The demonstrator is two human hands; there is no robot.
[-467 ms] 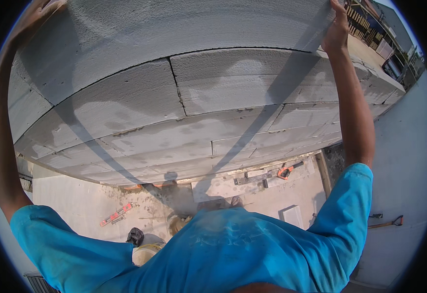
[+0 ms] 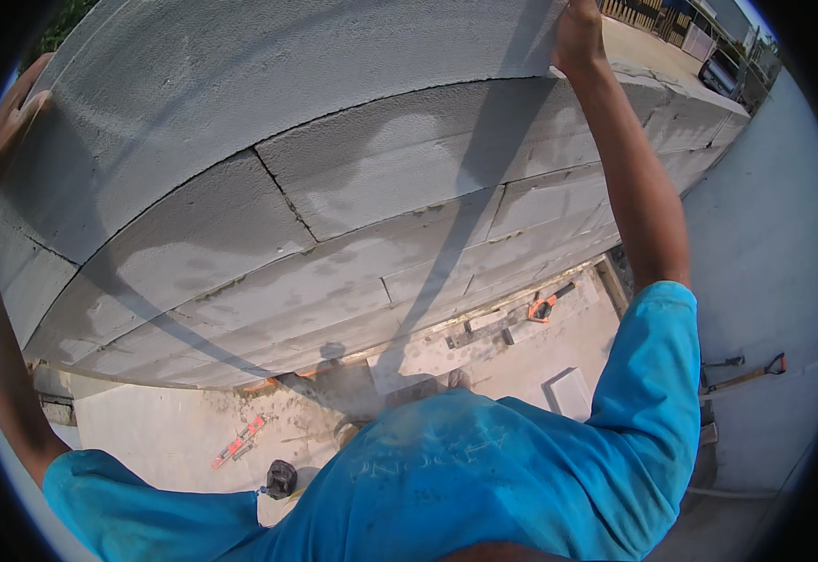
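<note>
A long pale-grey aerated concrete block point(image 2: 306, 56) lies on the top course of a wall of similar blocks point(image 2: 409, 159). My left hand point(image 2: 15, 122) grips its left end, thumb on the near face. At the opposite end, my right hand point(image 2: 581, 39) presses against the block, its fingertips partly cut off by the picture's upper edge. Both arms are stretched up and wide. The block's lower edge meets the course below along a thin dark joint, and shadows of my arms fall across the wall.
On the ground by the wall's foot lie an orange-handled saw-like tool point(image 2: 542, 307), a red tool point(image 2: 240, 440) and a small white block point(image 2: 568, 393). A black bag-like item point(image 2: 281, 479) is beside me. To the right, a shovel point(image 2: 755, 373) lies near a pale wall point(image 2: 755, 253).
The view has turned and shifted, so the wall sits tilted and further left. Both hands remain on the ends of the block, which shows no clear movement against the wall.
</note>
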